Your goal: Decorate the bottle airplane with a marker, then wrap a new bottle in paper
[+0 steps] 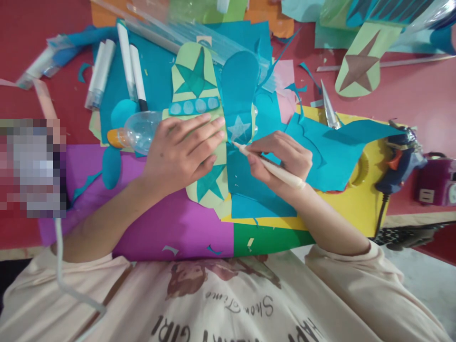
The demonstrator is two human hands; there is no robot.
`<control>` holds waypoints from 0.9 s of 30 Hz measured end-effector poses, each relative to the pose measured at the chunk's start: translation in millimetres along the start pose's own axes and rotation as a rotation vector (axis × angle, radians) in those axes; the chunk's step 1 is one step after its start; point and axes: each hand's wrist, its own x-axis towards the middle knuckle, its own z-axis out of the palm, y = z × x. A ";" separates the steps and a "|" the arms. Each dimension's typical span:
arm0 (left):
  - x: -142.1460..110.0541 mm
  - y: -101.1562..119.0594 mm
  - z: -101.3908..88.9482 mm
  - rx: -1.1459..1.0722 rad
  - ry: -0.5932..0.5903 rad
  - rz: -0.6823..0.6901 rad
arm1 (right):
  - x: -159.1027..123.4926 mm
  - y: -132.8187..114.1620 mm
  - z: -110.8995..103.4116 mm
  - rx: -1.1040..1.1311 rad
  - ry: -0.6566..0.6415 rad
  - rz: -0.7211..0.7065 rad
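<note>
My left hand [185, 152] lies flat with fingers outstretched, pressing on a pale green paper cutout [223, 185]. The cutout carries teal stars [195, 73] and a blue band with several round clear dots [194, 106]. In my right hand [281, 159] is a slim white pen [281, 174], gripped between thumb and fingers. Its tip is at the left edge of the blue paper [263, 202], just below a pale star [239, 129]. A blue rounded strip [240, 71] stretches up from there. A clear plastic bottle with an orange cap [116, 138] lies beside my left wrist.
White markers [100, 71] lie at the upper left. To the right are scissors [329, 107], a glue gun [401, 164] and a green cutout with a brown star [359, 66]. Purple [142, 223] and yellow sheets [368, 199] spread beneath, with blue scraps around.
</note>
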 end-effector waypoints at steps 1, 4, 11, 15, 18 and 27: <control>0.1 -0.1 -0.1 0.015 0.023 0.014 | -0.1 0.0 0.1 -0.001 -0.002 0.000; 0.2 -0.2 -0.3 -0.019 0.032 0.007 | 0.9 -0.3 -1.5 -0.008 0.010 0.002; 0.0 0.6 -0.7 0.010 0.014 0.002 | 3.3 -1.1 -4.6 -0.035 0.036 0.021; 0.3 0.7 -0.8 0.007 -0.001 -0.003 | 0.8 -1.1 -1.3 -0.002 0.008 0.010; 0.5 0.5 -0.7 0.022 0.045 0.014 | -0.6 -0.8 -0.7 -0.014 -0.017 0.036; 1.7 1.3 -2.5 -0.168 -0.047 -0.090 | -0.1 -0.9 -0.8 -0.011 0.004 0.029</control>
